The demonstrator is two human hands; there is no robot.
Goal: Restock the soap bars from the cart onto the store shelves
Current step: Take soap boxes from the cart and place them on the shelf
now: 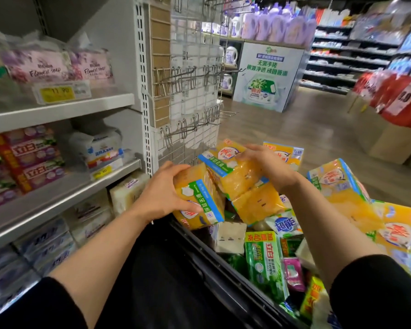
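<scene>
A black cart in front of me is heaped with soap packs, mostly yellow, with green ones lower down. My left hand grips a yellow soap pack at the cart's near left edge. My right hand lies over a second yellow pack beside the first, fingers curled over its top. The store shelves stand to my left, holding pink, purple and white soap packs.
A white upright with a wire grid of bare metal hooks stands right behind the cart. An aisle floor opens beyond, with a detergent display at the back and red-draped bins at right.
</scene>
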